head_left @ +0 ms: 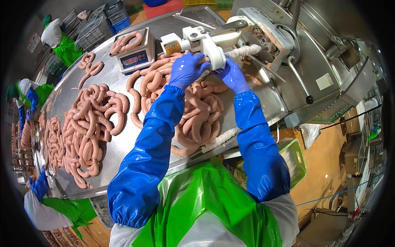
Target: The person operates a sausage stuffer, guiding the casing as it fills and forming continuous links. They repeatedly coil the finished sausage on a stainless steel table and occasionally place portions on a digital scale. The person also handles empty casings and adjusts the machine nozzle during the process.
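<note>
Left hand (186, 69) and right hand (233, 76) at the machine's white head (214, 52)

Both hands, in blue gloves, are at the upper centre of the frame, one on each side of the head's lower end. The left hand is palm down over the sausages, its fingers close together and bent; a short piece of sausage (203, 61) shows between them and the head. Whether they grip it cannot be told. The right hand reaches up to the head's underside; its fingertips are partly hidden, so whether they pinch anything cannot be told.

Below the left hand, at the centre of the frame, sausages lie heaped in a pile (199, 109) on the steel table (127, 162). A larger heap (88, 127) fills the left of the table, and a few links (91, 66) lie apart at the upper left. Just left of the head stands a scale (136, 61) with sausages (128, 42) on its pan.

Right of the head, white casing (243, 51) sits gathered on a tube. More casing (220, 140) lies by the table's near edge, below the right hand. Co-workers in green aprons are along the left rim of the frame.
</note>
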`<act>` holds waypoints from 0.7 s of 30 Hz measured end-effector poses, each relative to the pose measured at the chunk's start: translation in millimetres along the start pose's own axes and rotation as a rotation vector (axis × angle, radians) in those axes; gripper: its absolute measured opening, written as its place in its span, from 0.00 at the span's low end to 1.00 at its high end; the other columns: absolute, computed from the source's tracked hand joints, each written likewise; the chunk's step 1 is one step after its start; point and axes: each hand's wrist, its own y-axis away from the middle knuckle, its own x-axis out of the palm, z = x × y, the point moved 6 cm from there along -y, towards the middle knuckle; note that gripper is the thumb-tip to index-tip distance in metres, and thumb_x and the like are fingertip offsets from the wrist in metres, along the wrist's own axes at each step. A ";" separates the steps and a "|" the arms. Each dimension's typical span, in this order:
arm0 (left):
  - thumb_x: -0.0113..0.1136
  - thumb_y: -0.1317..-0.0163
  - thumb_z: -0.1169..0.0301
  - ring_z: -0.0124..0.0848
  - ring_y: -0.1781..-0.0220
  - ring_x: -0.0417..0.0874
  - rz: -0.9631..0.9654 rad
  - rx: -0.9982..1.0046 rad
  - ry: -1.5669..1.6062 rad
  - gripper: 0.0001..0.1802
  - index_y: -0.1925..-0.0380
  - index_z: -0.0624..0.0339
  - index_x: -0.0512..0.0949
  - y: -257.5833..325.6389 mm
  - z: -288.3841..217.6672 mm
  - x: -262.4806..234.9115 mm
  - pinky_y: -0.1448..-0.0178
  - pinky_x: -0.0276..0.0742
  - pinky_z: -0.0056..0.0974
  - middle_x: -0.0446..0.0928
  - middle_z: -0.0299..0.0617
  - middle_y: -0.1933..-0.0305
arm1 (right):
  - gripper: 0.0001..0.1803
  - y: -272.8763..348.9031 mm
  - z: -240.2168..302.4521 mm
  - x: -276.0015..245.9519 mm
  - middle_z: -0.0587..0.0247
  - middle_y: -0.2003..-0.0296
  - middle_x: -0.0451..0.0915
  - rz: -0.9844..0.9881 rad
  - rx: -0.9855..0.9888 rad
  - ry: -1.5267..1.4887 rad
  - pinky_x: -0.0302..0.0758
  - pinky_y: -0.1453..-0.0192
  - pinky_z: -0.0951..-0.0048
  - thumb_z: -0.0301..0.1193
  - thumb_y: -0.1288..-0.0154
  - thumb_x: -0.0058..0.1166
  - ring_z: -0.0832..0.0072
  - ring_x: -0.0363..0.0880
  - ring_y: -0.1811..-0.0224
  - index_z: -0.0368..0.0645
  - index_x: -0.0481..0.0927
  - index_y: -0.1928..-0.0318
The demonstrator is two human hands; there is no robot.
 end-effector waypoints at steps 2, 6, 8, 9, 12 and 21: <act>0.62 0.40 0.50 0.49 0.66 0.80 0.122 -0.022 -0.063 0.20 0.54 0.49 0.80 -2.1 -0.6 7.3 0.62 0.76 0.49 0.78 0.51 0.68 | 0.17 -4.5 -4.6 0.2 0.64 0.53 0.80 -0.066 -0.041 0.010 0.79 0.51 0.69 0.38 0.26 0.42 0.72 0.79 0.52 0.44 0.76 0.45; 0.62 0.42 0.48 0.50 0.69 0.80 -0.043 0.045 -0.059 0.21 0.56 0.48 0.80 -0.1 -2.3 -2.5 0.66 0.76 0.48 0.78 0.50 0.69 | 0.17 2.0 -7.3 2.5 0.63 0.54 0.80 -0.210 -0.134 0.024 0.79 0.52 0.69 0.38 0.26 0.42 0.72 0.79 0.54 0.44 0.76 0.45; 0.63 0.42 0.48 0.49 0.67 0.82 0.119 0.008 -0.049 0.23 0.54 0.50 0.79 -1.3 -0.7 5.4 0.64 0.76 0.49 0.79 0.52 0.69 | 0.17 5.0 -4.4 4.9 0.63 0.55 0.80 -0.172 -0.167 0.084 0.79 0.52 0.69 0.38 0.26 0.42 0.72 0.79 0.54 0.44 0.77 0.46; 0.63 0.42 0.47 0.49 0.67 0.82 0.150 -0.008 -0.020 0.24 0.54 0.50 0.79 -1.4 0.0 6.2 0.64 0.76 0.49 0.80 0.52 0.69 | 0.17 6.9 -3.5 6.1 0.63 0.55 0.80 -0.153 -0.184 0.114 0.79 0.52 0.69 0.38 0.26 0.42 0.72 0.79 0.54 0.44 0.77 0.46; 0.62 0.42 0.47 0.48 0.68 0.81 0.057 0.013 0.057 0.21 0.61 0.49 0.79 -2.5 0.0 3.9 0.63 0.76 0.49 0.80 0.49 0.72 | 0.17 7.6 -6.0 8.1 0.63 0.55 0.79 -0.211 -0.152 0.041 0.79 0.52 0.70 0.38 0.26 0.43 0.73 0.78 0.54 0.44 0.77 0.46; 0.60 0.41 0.48 0.48 0.68 0.81 0.066 0.018 0.029 0.20 0.59 0.49 0.80 -3.8 -2.6 7.6 0.64 0.76 0.49 0.81 0.47 0.71 | 0.15 -1.8 -1.7 -14.1 0.65 0.57 0.80 -0.136 -0.165 0.095 0.78 0.51 0.67 0.38 0.28 0.47 0.73 0.80 0.56 0.45 0.79 0.49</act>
